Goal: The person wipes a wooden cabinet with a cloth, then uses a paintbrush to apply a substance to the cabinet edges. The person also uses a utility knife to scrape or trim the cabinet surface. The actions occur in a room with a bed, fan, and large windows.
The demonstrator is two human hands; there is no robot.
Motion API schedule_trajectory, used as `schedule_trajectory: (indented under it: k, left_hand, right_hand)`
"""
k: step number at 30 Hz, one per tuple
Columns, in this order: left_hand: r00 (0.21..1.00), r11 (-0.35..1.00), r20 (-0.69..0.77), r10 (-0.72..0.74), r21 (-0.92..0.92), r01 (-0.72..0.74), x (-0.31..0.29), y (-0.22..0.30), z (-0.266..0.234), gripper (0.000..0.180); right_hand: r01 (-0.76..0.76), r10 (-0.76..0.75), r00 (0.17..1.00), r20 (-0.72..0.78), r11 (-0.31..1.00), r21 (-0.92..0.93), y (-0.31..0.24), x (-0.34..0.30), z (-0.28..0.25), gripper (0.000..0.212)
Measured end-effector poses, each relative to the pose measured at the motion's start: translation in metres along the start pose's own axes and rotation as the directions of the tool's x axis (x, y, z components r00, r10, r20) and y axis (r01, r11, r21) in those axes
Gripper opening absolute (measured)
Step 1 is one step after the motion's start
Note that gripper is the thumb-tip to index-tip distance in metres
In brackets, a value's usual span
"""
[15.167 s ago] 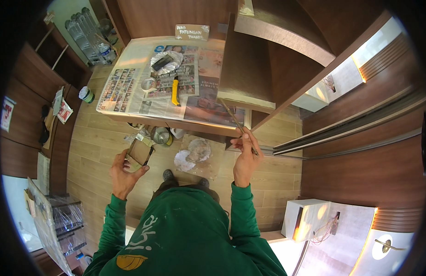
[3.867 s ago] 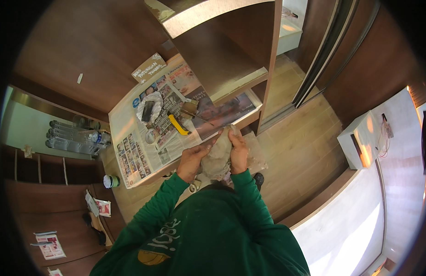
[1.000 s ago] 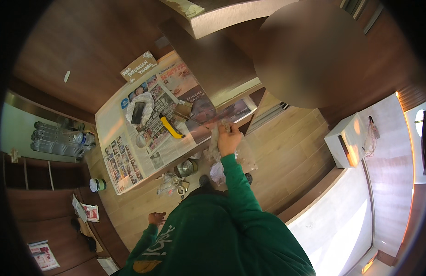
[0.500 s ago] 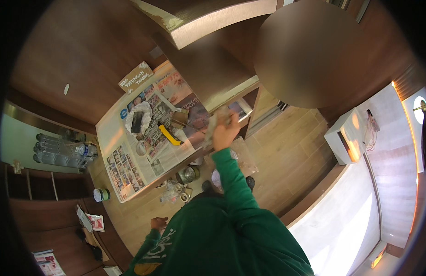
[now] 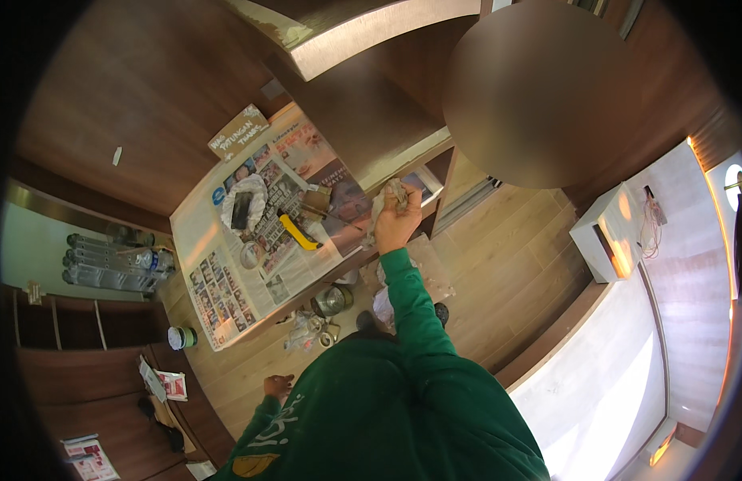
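My right hand (image 5: pixel 399 220) is closed on a crumpled grey-beige rag (image 5: pixel 379 215), part of which hangs below the fingers. It is at the right edge of a newspaper-covered table (image 5: pixel 226 280), beside a pale-edged wooden panel (image 5: pixel 411 160). Low beside my body hangs my left hand (image 5: pixel 278 386), holding nothing, its fingers apart. On the newspaper lie a yellow curved-handled tool (image 5: pixel 299 232), a dark block on crumpled white plastic (image 5: pixel 244 205), a small brown container (image 5: pixel 316 200) and a round clear item (image 5: pixel 251 255).
A cardboard sign (image 5: pixel 238 132) leans at the table's back. Cans (image 5: pixel 332 300) and plastic-wrapped items (image 5: pixel 305 330) stand on the floor by my feet. A folded ladder (image 5: pixel 114 264) and a green-and-white can (image 5: pixel 181 337) are at left; a white box (image 5: pixel 603 236) is at right.
My right hand, blurred before, now shows sharply a little lower, with the rag still in its fingers. My left hand stays at my side. The view has shifted slightly.
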State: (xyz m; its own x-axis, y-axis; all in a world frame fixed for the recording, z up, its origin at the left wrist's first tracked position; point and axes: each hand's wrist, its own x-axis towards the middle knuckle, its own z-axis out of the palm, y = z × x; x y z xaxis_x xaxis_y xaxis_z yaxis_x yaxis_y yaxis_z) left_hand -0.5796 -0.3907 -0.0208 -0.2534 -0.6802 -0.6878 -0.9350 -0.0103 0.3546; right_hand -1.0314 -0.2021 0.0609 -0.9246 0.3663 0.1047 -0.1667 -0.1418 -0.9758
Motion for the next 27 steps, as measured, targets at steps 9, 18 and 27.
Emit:
schedule_trajectory:
  k: [9,18,27]
  left_hand:
    - [0.996,0.994,-0.001,-0.090,-0.070,0.090,0.002,-0.005,-0.002,0.024]
    - [0.998,0.998,0.032,0.054,0.026,-0.055,0.008,-0.005,-0.006,0.027]
    - [0.996,0.993,0.042,-0.081,-0.086,0.084,-0.005,0.022,-0.008,0.023]
  right_hand:
    - [-0.219,0.193,0.968,0.158,0.962,0.166,-0.015,-0.021,-0.027,0.016]
    - [0.132,-0.135,0.990,-0.035,0.987,-0.089,-0.021,0.021,-0.003,0.017]
    - [0.107,-0.116,0.986,-0.120,0.991,-0.082,-0.008,0.028,0.002,0.019]
